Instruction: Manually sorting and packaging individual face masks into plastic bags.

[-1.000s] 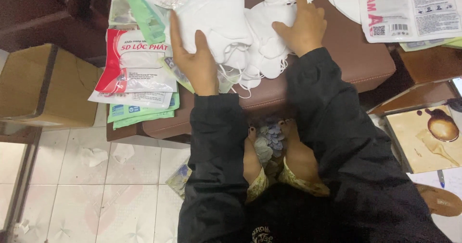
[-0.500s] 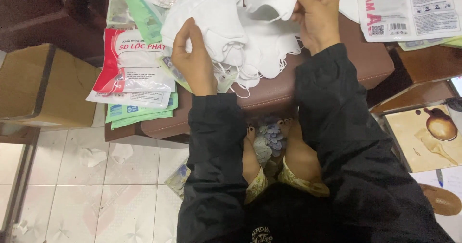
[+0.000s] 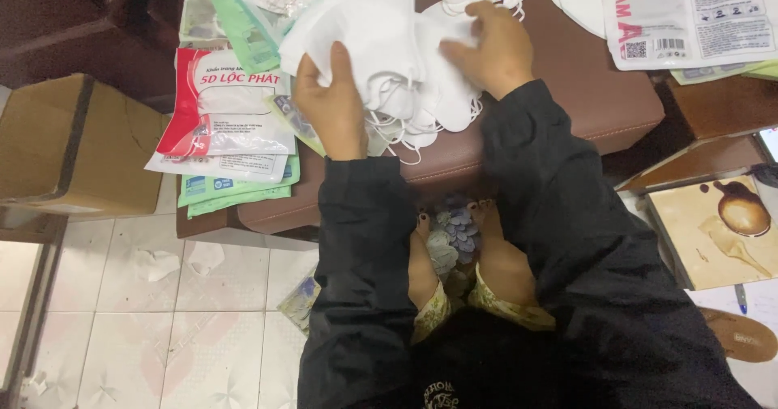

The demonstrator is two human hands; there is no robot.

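White face masks (image 3: 397, 60) sit heaped on the brown desk (image 3: 583, 109), the pile running from nine to three o'clock. Left hand (image 3: 328, 105) clutches the heap's nine o'clock edge; right hand (image 3: 490, 48), fingers spread flat, presses its three o'clock side. Printed packets (image 3: 223, 125) lie at nine.

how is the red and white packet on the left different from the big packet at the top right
The red and white packet has a broad red band and lies on a stack of green-edged packets, overhanging the brown cushion. The top-right packet is mostly white with red lettering and runs past the picture's edge. Both are flat printed plastic packets.
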